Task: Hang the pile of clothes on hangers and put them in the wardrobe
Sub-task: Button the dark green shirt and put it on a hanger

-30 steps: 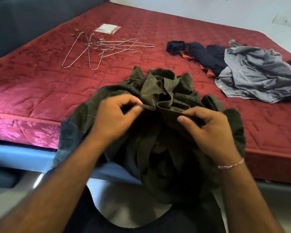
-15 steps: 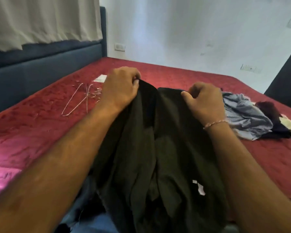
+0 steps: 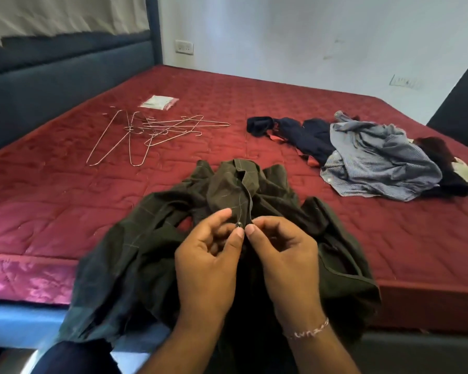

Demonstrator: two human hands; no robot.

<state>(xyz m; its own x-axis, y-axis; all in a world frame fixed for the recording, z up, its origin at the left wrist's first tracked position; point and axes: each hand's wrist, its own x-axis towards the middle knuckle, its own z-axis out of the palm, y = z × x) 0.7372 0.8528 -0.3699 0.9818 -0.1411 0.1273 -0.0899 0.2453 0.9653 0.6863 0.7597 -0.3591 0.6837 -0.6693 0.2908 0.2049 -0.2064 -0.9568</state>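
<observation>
A dark olive checked shirt [image 3: 157, 255] lies crumpled over the near edge of the red mattress [image 3: 254, 103], its collar pointing away from me. My left hand [image 3: 208, 263] and my right hand [image 3: 284, 255] meet at its front placket, each pinching the fabric beside a small dark button [image 3: 238, 225]. Several wire hangers [image 3: 146, 133] lie tangled on the mattress to the far left. A pile of clothes [image 3: 376, 157] sits at the right: a blue-grey shirt on top of dark navy, maroon and pale pieces.
A small clear packet [image 3: 158, 102] lies beyond the hangers. A dark blue headboard [image 3: 65, 76] runs along the left, with a white wall and a socket behind the bed. A dark panel [image 3: 459, 98] stands at the far right.
The shirt, held up in front of me half a second ago, now lies back down on the mattress edge. Both hands have moved together to its placket at a button.
</observation>
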